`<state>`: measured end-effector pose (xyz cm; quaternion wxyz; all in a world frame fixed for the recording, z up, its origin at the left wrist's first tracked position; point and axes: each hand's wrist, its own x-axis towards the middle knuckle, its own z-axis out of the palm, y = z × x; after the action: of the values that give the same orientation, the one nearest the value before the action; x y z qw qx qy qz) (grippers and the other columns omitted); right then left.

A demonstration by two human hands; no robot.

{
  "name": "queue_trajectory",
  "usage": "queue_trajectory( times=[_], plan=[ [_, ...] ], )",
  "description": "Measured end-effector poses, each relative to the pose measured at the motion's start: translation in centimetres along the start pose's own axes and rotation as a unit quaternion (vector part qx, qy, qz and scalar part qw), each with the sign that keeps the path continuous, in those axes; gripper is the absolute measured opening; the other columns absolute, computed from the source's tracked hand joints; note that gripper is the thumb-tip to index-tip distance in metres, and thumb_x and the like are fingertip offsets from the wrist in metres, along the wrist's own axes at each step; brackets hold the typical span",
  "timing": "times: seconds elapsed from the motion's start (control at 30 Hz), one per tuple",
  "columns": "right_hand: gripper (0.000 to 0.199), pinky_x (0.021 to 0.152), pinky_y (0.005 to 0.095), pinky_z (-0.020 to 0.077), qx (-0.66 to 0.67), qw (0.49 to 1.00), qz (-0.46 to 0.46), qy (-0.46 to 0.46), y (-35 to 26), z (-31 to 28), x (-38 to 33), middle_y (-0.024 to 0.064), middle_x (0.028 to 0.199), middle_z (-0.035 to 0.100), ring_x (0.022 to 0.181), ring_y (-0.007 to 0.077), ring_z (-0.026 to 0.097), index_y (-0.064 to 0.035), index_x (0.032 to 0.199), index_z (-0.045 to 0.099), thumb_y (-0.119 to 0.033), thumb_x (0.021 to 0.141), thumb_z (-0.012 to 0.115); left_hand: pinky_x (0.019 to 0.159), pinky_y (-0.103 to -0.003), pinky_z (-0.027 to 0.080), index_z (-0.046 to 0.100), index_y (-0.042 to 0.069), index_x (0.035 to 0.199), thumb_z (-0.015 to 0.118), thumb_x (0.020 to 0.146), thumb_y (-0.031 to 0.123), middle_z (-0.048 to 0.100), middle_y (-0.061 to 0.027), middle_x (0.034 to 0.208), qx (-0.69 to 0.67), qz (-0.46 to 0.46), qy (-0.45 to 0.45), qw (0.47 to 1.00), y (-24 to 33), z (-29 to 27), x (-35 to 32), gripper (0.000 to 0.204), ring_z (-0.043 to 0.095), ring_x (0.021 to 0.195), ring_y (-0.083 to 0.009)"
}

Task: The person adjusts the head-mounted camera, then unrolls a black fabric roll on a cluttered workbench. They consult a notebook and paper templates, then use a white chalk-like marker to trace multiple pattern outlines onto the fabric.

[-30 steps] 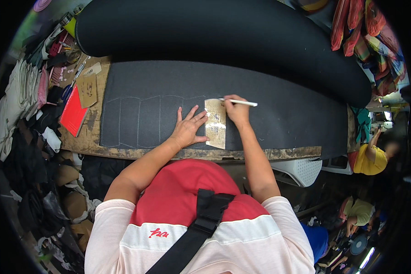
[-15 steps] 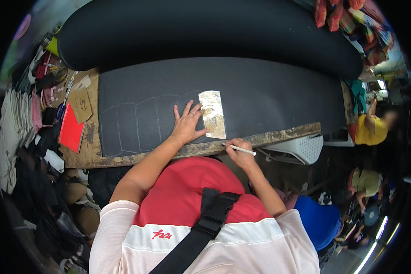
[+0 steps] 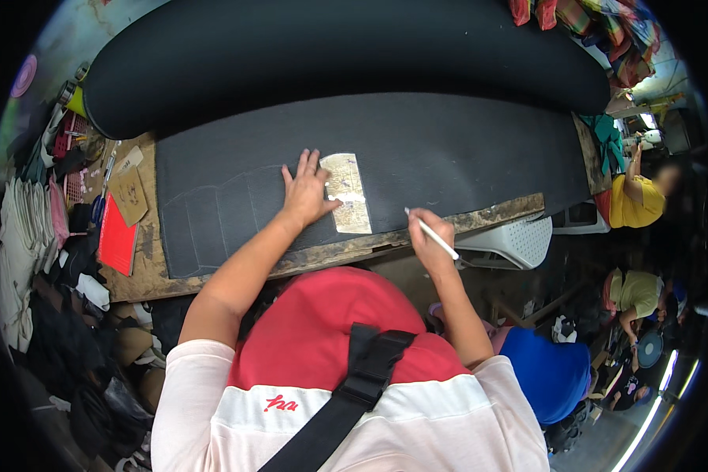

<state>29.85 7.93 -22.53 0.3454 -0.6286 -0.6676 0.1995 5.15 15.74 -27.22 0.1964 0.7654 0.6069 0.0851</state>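
My left hand (image 3: 307, 193) lies with spread fingers on the black sheet material (image 3: 456, 149). Its fingertips and thumb rest on the left side of a pale, worn pattern template (image 3: 351, 175) with a curved far edge. Faint light outlines of similar shapes run in a row across the sheet to the left of this template. A slim white marking pencil (image 3: 440, 238) is gripped in my right hand (image 3: 430, 240), to the right of the template. The pencil's tip points away from me over the sheet; whether it touches cannot be made out.
A big black roll (image 3: 346, 55) spans the table's far side. On the left of the wooden table (image 3: 145, 275) lie a red notebook (image 3: 119, 240), brown card pieces (image 3: 128, 197) and scissors (image 3: 98, 209). A white plastic chair (image 3: 519, 242) stands right, with co-workers beyond, one in yellow (image 3: 636, 201).
My right hand has moved away from me and rightward, taking the pencil from the template's near right corner. The whole view has shifted slightly. My left hand stays on the template.
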Motion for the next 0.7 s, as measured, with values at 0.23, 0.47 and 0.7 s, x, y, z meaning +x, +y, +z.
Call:
queue_trajectory(
  times=[0.23, 0.47, 0.7],
  plan=[
    [0.031, 0.060, 0.0249, 0.0510, 0.337, 0.927, 0.160, -0.043, 0.6, -1.7, 5.2, 0.0106, 0.075, 0.066, 0.068, 0.0158, 0.066, 0.0047, 0.097, 0.063, -0.026, 0.094, 0.056, 0.089, -0.041, 0.047, 0.055, 0.008, 0.123, 0.076, 0.069, 0.024, 0.062, -0.0154, 0.107, -0.179, -0.054, 0.037, 0.982, 2.2, -3.7, 5.5, 0.060, 0.056, 0.106, -0.0306],
    [0.033, 0.059, 0.0230, 0.0516, 0.349, 0.915, 0.191, -0.070, 1.9, -1.2, 7.8, 0.0093, 0.078, 0.064, 0.067, 0.0156, 0.066, 0.0021, 0.100, 0.061, -0.030, 0.094, 0.055, 0.085, -0.040, 0.050, 0.062, 0.007, 0.108, 0.081, 0.065, 0.028, 0.061, -0.0136, 0.103, -0.059, -0.233, 0.035, 0.970, 5.7, -1.1, 4.6, 0.052, 0.061, 0.100, -0.0305],
    [0.053, 0.079, 0.0318, 0.0543, 0.685, 0.636, 0.309, -0.173, 4.7, -1.0, 9.7, 0.0175, 0.107, 0.058, 0.098, 0.0232, 0.062, 0.0025, 0.125, 0.040, -0.035, 0.092, 0.058, 0.065, -0.030, 0.053, 0.067, 0.008, 0.077, 0.063, 0.067, -0.003, 0.060, -0.0073, 0.079, -0.246, 0.109, 0.288, 0.919, 7.3, -0.9, 4.1, 0.015, 0.064, 0.073, -0.0223]
  ],
)
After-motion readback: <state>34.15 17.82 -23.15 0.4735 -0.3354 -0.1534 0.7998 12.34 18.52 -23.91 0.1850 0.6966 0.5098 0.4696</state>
